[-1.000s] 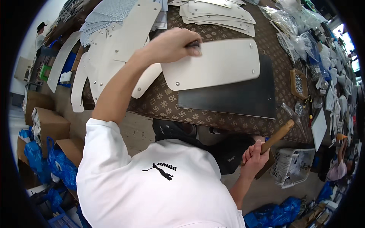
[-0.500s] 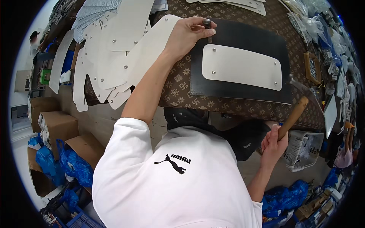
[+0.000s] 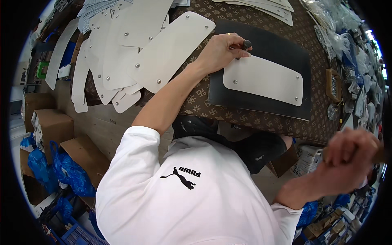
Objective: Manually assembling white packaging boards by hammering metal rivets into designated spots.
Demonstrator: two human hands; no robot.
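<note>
I see brown cardboard boxes (image 3: 47, 122) on the floor, left of the counter (image 3: 261, 116). Shiny blue plastic bags (image 3: 67, 171) sit just beside the boxes, a bit lower. Clear plastic bags (image 3: 339, 24) lie along the counter's far right edge. No screens or signs show.
</note>
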